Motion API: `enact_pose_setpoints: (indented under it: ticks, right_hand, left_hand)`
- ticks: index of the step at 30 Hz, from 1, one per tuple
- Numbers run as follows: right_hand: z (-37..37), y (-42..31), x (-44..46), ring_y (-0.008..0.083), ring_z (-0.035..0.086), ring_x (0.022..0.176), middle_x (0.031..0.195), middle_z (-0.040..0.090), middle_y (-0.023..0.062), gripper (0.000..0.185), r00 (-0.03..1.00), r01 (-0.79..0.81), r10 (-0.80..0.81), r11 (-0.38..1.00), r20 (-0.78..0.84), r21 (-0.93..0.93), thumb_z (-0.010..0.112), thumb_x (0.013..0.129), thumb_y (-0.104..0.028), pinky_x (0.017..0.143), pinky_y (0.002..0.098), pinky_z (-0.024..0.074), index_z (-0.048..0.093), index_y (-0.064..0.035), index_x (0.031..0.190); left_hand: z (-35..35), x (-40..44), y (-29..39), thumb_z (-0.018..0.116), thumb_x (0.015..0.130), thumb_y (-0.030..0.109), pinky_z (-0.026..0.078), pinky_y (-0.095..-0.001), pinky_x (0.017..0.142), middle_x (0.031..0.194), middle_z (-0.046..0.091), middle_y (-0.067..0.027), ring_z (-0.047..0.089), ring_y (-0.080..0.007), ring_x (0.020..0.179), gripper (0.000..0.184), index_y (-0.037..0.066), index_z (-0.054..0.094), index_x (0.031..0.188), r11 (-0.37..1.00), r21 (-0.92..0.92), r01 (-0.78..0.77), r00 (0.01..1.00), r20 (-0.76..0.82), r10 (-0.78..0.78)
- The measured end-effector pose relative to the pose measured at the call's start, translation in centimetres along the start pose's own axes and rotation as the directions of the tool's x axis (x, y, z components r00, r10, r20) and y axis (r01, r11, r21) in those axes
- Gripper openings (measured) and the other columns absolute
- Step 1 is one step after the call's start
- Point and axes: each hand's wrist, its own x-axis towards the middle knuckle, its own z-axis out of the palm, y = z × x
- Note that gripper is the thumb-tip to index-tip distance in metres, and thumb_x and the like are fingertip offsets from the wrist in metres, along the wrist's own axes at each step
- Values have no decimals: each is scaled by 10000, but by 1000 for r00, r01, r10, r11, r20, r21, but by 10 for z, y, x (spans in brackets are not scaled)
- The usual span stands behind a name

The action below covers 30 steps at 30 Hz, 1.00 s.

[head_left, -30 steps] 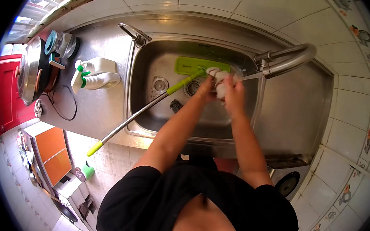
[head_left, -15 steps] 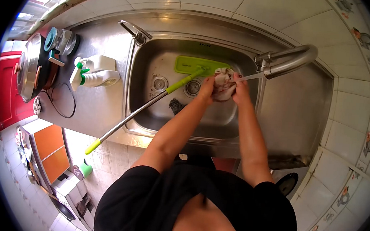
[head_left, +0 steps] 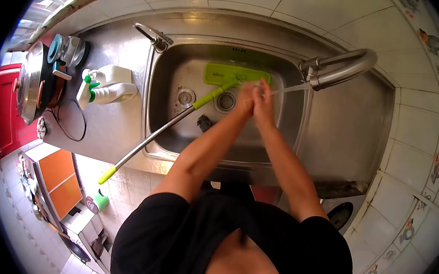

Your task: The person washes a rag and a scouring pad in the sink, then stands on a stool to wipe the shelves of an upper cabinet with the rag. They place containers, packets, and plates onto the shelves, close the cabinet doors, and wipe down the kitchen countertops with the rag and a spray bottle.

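Observation:
Over the sink (head_left: 178, 139), my left hand (head_left: 246, 98) and my right hand (head_left: 263, 102) are pressed together, closed around a bunched pale cloth. The cloth is almost wholly hidden by the fingers, which are smeared by motion. A stream of water (head_left: 291, 87) from the curved faucet (head_left: 345, 77) reaches my hands from the right. Just behind them a green flat mop head (head_left: 219, 74) lies in the sink. Its metal handle (head_left: 171, 128) slopes out over the front left rim to a green grip.
A dark scrubber (head_left: 204, 122) lies in the sink near the two drains. A smaller tap (head_left: 157, 39) stands at the back left. On the left counter are a spray bottle (head_left: 112, 93), a white jug (head_left: 115, 74), a lidded pan (head_left: 33, 83) and a black cord (head_left: 83, 126).
My hands have come together and moved slightly left. The cloth, bulging between them before, is now squeezed small and mostly out of sight. The water still runs.

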Motion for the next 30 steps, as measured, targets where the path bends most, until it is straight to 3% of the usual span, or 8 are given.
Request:
enact_pose_setpoints:
  ticks: [3, 6, 8, 10, 13, 22, 27, 30]
  right_hand:
    - [-33, -3, 40, 163, 605, 779, 985, 617, 80, 296, 854, -512, 471, 835, 222, 201, 573, 898, -268, 667, 293, 495, 559, -59, 1106]
    - [-34, -25, 35, 161, 610, 705, 912, 624, 81, 232, 859, -457, 438, 890, 264, 8, 609, 871, -223, 621, 305, 502, 576, -54, 1027]
    - [-32, -26, 36, 186, 614, 735, 924, 615, 107, 234, 911, -293, 323, 944, 257, -150, 616, 858, -205, 635, 319, 501, 575, -40, 1019]
    - [-21, -22, 32, 235, 614, 793, 945, 597, 149, 231, 961, -74, 131, 971, 245, -228, 617, 841, -183, 656, 343, 492, 572, -23, 1001]
    - [-17, -38, 30, 292, 598, 853, 983, 581, 153, 240, 954, 233, -151, 916, 258, -327, 628, 814, -160, 702, 356, 485, 578, -23, 1004]
    - [-68, -79, 36, 343, 559, 935, 1101, 503, 210, 291, 957, 289, -269, 858, 107, -424, 628, 799, -139, 769, 392, 473, 538, -22, 1050]
    - [-98, -76, 57, 366, 530, 997, 1160, 474, 214, 394, 984, 177, -127, 784, 124, -596, 614, 796, -123, 802, 410, 472, 468, -7, 1142]
    - [-107, -57, 65, 357, 533, 994, 1156, 484, 188, 394, 972, 229, -125, 715, 201, -661, 613, 790, -115, 806, 402, 471, 475, 2, 1140]
  left_hand:
    - [-24, 3, 2, 474, 918, 301, 430, -372, 816, 1042, 527, -69, 506, -218, 967, 316, 142, 501, 1190, 993, 6, 120, 986, 112, -120]
    - [-76, -2, -4, 540, 858, 370, 402, -430, 885, 1124, 510, -76, 488, -258, 1044, 408, 169, 510, 1212, 948, 188, 257, 964, 15, -264]
    - [-146, 36, -52, 522, 841, 423, 302, -513, 989, 1404, 352, -115, 336, -346, 1277, 505, 185, 472, 1284, 217, 948, 234, 965, -198, -175]
    - [-132, -11, -31, 532, 835, 363, 297, -534, 1001, 1446, 270, -144, 294, -413, 1295, 514, 179, 453, 1308, -362, 902, 236, 965, -260, -18]
    - [-180, 12, -74, 511, 855, 301, 288, -573, 1003, 1451, 245, -157, 295, -444, 1277, 467, 167, 456, 1299, -503, 851, 154, 984, -87, 155]
    - [-172, -9, -37, 459, 889, 193, 414, -563, 924, 1436, 285, -163, 324, -418, 1268, 408, 144, 441, 1294, -570, 806, 159, 983, -183, 15]
    - [-212, 31, -78, 488, 854, 224, 434, -409, 940, 1340, 430, -203, 451, -358, 1198, 458, 80, 446, 1287, -381, 902, -203, 967, 124, -221]
    - [-81, 31, -24, 534, 834, 290, 472, -372, 812, 1048, 614, -155, 586, -269, 958, 393, 54, 545, 1148, 503, 864, -19, 976, 124, -176]
